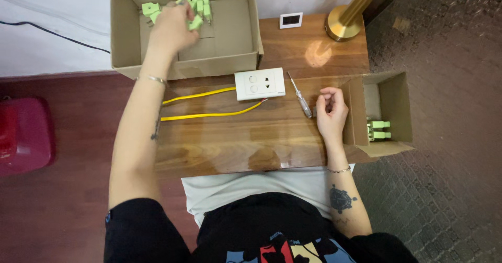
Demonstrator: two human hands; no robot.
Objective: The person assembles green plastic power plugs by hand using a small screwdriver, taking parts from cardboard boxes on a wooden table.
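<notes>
Surface: wooden table (246, 143), glossy brown, with dark red floor on one side of it and patterned grey carpet on the other; every place below is told from the white wall-socket plate (260, 84) lying near the table's middle.
Green part in hand: a small pale green plastic piece (195, 23), beyond the plate and to its left, inside the large cardboard box (125, 33), touching the fingertips.
Left hand: left hand (172, 27) reaches into the large box, fingers pinched around that green piece; the grasp looks made, but the piece is not lifted clear of the box.
Loose green parts: a small heap of like pieces (201, 7) lies just beside the hand at the box's far wall, so most of the stock appears to remain there.
Socket plate: face up, white, with round buttons and pin holes; two yellow wires (209, 115) run from its left and lower edges toward the left arm.
Screwdriver: a slim screwdriver with a clear handle (301, 98) lies just right of the plate, untouched.
Right hand: right hand (330, 111) rests on the table right of the plate, beside the screwdriver's handle end, fingers loosely curled and holding nothing.
Small box: smaller cardboard box (400, 101), well right of the plate at the table's edge, holds a couple of green pieces (379, 129).
Progress, as judged: few pieces sit in the small box and many in the large one, so the work seems early.
Beyond the plate: a brass lamp base (345, 22) and a small white display (291, 20).
</notes>
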